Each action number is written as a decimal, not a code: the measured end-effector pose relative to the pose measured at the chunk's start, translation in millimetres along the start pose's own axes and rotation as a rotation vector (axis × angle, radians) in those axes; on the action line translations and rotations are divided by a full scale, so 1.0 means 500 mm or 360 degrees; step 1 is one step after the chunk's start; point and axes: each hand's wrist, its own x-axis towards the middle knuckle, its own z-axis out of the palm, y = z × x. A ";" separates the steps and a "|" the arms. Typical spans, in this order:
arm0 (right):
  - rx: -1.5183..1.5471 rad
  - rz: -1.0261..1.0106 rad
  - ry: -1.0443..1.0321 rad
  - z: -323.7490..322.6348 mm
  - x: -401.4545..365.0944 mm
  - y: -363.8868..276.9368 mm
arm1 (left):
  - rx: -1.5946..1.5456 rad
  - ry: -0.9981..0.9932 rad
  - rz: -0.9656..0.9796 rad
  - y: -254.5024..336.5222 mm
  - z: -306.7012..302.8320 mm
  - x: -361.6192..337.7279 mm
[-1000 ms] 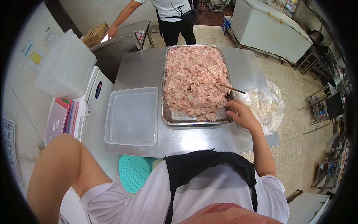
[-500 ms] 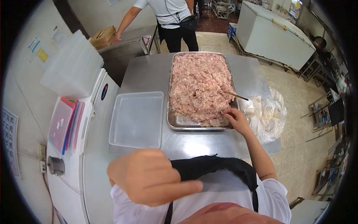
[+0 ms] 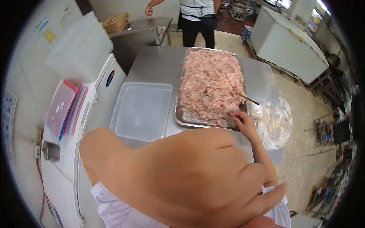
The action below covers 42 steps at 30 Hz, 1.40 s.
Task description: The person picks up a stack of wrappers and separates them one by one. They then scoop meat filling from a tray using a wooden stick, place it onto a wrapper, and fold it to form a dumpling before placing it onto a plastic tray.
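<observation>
Up comes the left hand (image 3: 190, 178), from waist height half a second ago to right against the lens, and it now blots out the lower half of the head view. The camera has tipped too, so the steel table (image 3: 152, 64) sits further right. With the palm turned away and the picture smeared, I cannot tell whether that hand is closed or slack; nothing shows in it.

The right hand (image 3: 245, 123) is at the near right corner of the tray (image 3: 182, 121), fingertips bent down onto the minced meat (image 3: 209, 81) heaped in it. I cannot tell if they pinch any meat. A wooden stick (image 3: 249, 99) pokes out of the mince just beyond that hand. An empty clear container (image 3: 142, 110) lies just left of the tray, and a crumpled plastic bag (image 3: 273, 121) sags at the table's right edge. A co-worker (image 3: 195, 15) stands at the far end.

Risks, as I judge them: the raised hand blocks the view of the tray, so the right hand is working half blind and could knock the stick or push mince over the rim. The tray's near edge also sits close to the table's front.

Writing: the white freezer (image 3: 97, 114) on the left carries a blue oval badge (image 3: 110, 78), too small to read. The yellow and blue wall notices (image 3: 47, 32) are blurred as well.
</observation>
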 end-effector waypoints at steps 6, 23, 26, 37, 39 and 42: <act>-0.0001 0.0121 0.0061 -0.005 0.004 -0.013 | 0.0190 -0.0493 -0.0166 0.058 -0.090 0.003; -0.0158 0.0178 0.0207 0.003 0.015 -0.050 | -0.0107 -0.0342 -0.0454 0.058 -0.091 -0.003; -0.0134 0.0155 0.0252 0.002 0.017 -0.043 | -0.0339 -0.0399 -0.0242 0.046 -0.145 -0.042; -0.0406 0.0069 0.0311 0.027 0.009 -0.042 | -0.1179 -0.0106 0.0029 0.001 -0.254 -0.207; -0.0456 0.0064 0.0306 0.034 0.003 -0.049 | -0.1514 0.0143 -0.0211 -0.043 -0.152 -0.295; -0.0577 -0.0004 0.0271 0.038 0.004 -0.050 | -0.1285 0.0656 -0.1323 -0.020 0.030 -0.370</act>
